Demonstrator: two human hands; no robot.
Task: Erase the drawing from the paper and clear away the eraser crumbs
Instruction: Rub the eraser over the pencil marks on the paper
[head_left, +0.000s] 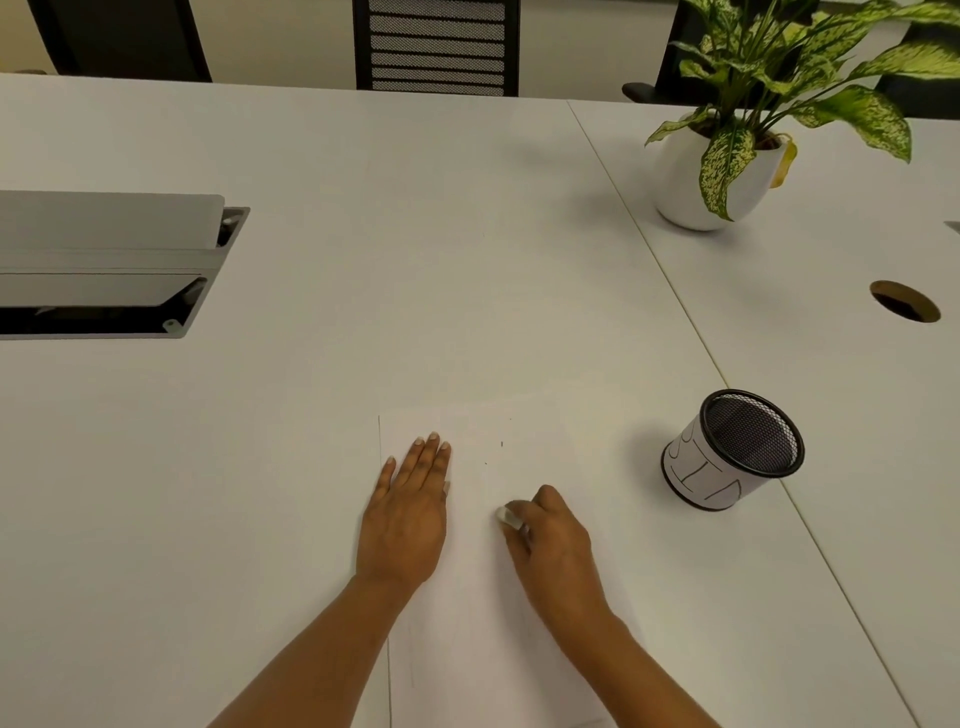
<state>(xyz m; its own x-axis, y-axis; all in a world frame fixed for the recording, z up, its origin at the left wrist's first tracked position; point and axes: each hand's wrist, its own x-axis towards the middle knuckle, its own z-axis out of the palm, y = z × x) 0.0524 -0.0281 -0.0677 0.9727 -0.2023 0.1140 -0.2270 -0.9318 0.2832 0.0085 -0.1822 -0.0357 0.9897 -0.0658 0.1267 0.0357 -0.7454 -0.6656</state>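
Observation:
A white sheet of paper (483, 597) lies on the white table near the front edge. My left hand (408, 512) rests flat on the sheet's left part, fingers together and pointing away. My right hand (553, 540) is curled around a small white eraser (503, 515), whose tip pokes out to the left and touches the paper. A few tiny dark crumbs (501, 445) dot the paper beyond the hands. No drawing lines show clearly on the sheet.
A black mesh pen cup (727, 457) with a white paper wrap stands right of the paper. A potted plant (727, 156) sits at the back right. An open cable hatch (109, 265) lies left, a round cable hole (905, 301) far right. Chairs stand behind the table.

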